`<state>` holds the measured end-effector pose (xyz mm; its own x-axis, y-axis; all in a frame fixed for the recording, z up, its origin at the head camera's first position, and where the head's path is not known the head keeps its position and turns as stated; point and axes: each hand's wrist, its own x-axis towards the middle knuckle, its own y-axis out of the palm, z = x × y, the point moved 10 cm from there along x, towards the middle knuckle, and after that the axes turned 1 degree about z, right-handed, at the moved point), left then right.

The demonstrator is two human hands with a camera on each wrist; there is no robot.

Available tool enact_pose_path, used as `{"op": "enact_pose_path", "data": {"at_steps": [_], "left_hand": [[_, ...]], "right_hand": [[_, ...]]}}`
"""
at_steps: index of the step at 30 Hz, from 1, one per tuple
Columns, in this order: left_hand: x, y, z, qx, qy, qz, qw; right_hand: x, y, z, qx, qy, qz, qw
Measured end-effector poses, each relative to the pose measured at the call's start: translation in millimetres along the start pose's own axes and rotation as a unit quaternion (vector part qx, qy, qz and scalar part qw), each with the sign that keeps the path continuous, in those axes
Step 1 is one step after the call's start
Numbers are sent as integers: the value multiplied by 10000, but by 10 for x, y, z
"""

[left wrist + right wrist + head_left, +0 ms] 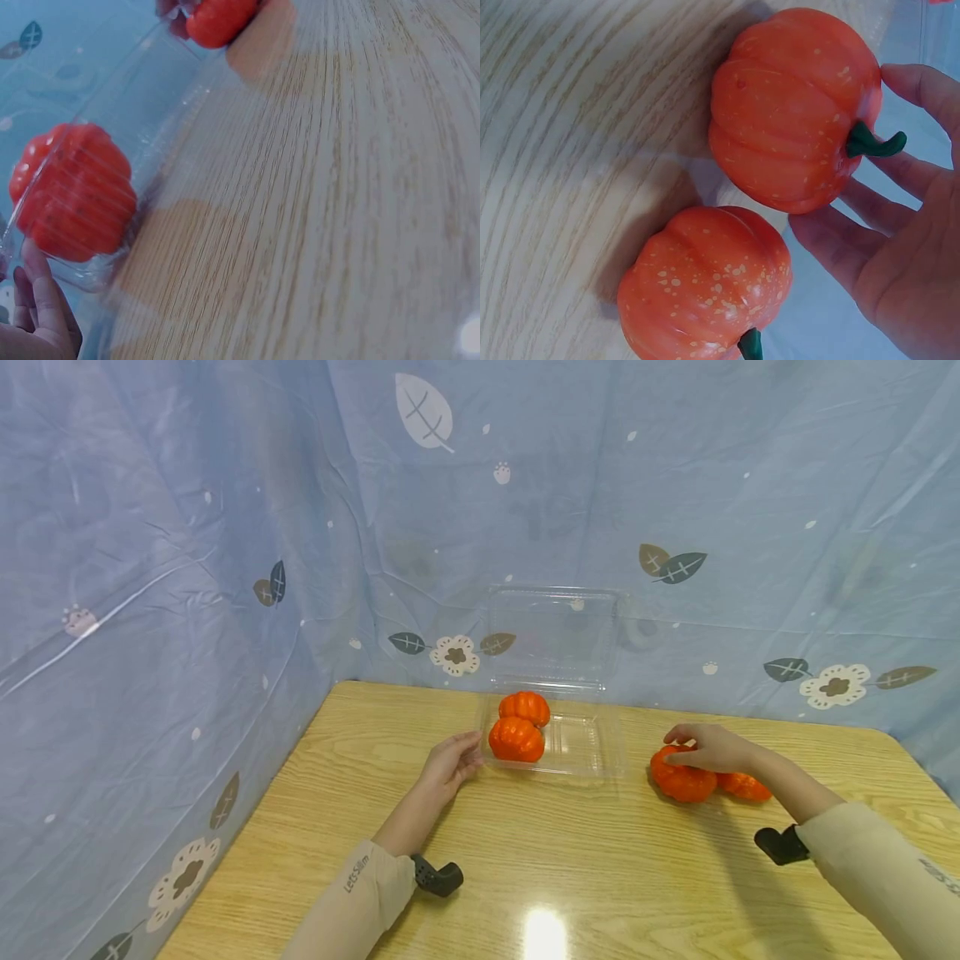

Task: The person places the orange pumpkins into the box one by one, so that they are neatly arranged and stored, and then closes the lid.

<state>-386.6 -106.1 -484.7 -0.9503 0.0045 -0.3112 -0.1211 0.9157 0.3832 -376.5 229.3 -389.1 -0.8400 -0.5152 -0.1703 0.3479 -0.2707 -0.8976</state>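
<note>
A clear plastic clamshell box [581, 745] lies on the table with its lid [553, 631] raised at the back. Two orange toy pumpkins, a rear pumpkin [525, 707] and a front pumpkin [517, 741], fill its left half. My left hand [448, 766] touches the box's left edge with loosely bent fingers. To the right of the box, my right hand [708, 748] grips a speckled orange pumpkin [791, 112] with a green stem, thumb and fingers spread about it. Beside that one lies another pumpkin [705, 285], partly hidden by the right forearm in the head view.
The wooden table [480, 860] ends in front of a blue patterned cloth [570, 510], which also hangs along the left side. The box's raised lid stands against or close to the cloth. A bright light reflection shows near the table's front.
</note>
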Motion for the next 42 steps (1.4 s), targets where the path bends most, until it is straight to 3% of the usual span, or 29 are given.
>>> {"op": "enact_pose_path", "data": {"at_steps": [14,32,42], "left_hand": [[-12,24,-18,4,78,123,9999],[-1,24,-12,-86,33,133,9999],[-11,22,-17,-26,22,86,10000]], "right_hand": [[18,92,-70,4,430,539,9976],[33,118,-55,148,586,775,9952],[38,175,-139,665,988,1025,9876]]}}
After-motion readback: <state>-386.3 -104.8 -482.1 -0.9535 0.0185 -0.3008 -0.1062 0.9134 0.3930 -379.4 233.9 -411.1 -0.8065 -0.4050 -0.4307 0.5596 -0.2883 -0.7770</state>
